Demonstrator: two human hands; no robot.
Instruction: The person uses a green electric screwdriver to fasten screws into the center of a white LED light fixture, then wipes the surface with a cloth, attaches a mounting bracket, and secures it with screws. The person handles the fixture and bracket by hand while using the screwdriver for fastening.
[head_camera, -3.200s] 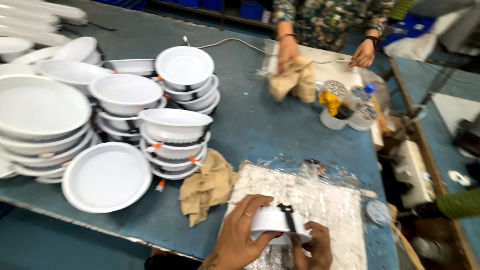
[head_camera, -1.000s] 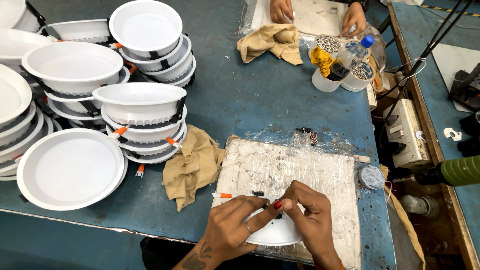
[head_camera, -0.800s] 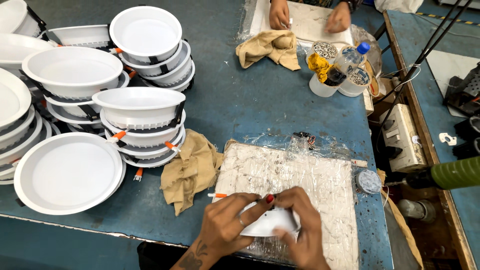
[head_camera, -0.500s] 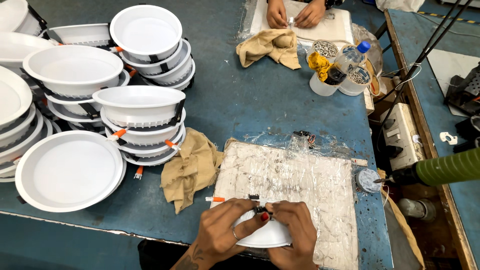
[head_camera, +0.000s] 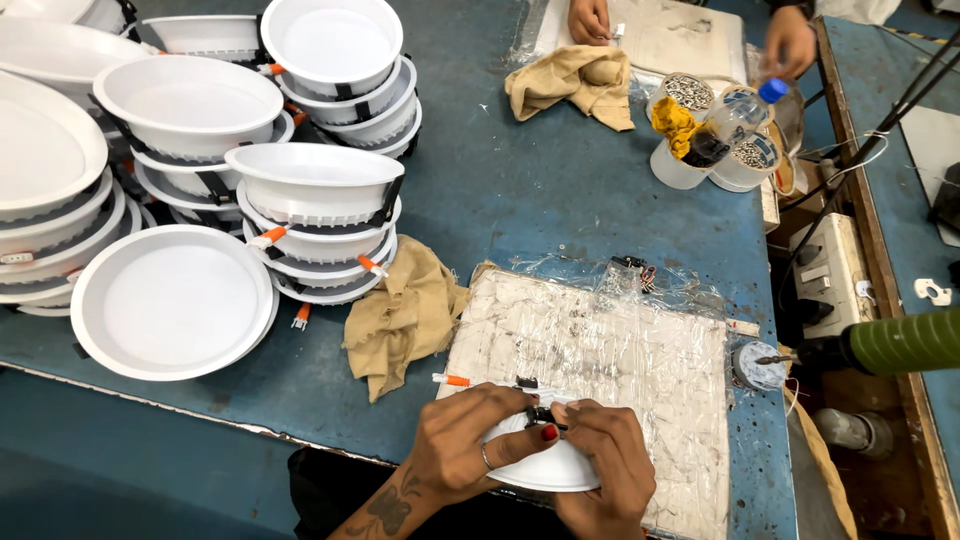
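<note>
Your left hand (head_camera: 462, 450) and right hand (head_camera: 602, 462) meet at the bottom centre of the frame, both closed around a white round lamp housing (head_camera: 545, 468). The left hand cups the housing's left rim, thumb pressed near the top edge. The right hand covers the right side, its fingertips pinched on a small black clip (head_camera: 541, 415) at the housing's upper rim (how firmly the clip is seated cannot be told). An orange-tipped wire (head_camera: 452, 380) projects to the left just above your left hand.

The housing rests on the near edge of a plastic-wrapped work pad (head_camera: 600, 360), lower centre right. A tan cloth (head_camera: 402, 315) lies just left of the pad on the blue table (head_camera: 520, 190).

Stacks of white lamp housings (head_camera: 310, 215) fill the upper left; one shallow housing (head_camera: 172, 300) lies alone at the left.

At the top of the frame, another person's hands (head_camera: 590, 18) work at a second pad, beside a second cloth (head_camera: 572, 82) and cups of small parts (head_camera: 715, 140). A green-handled tool (head_camera: 895, 342) sits at the right edge.
</note>
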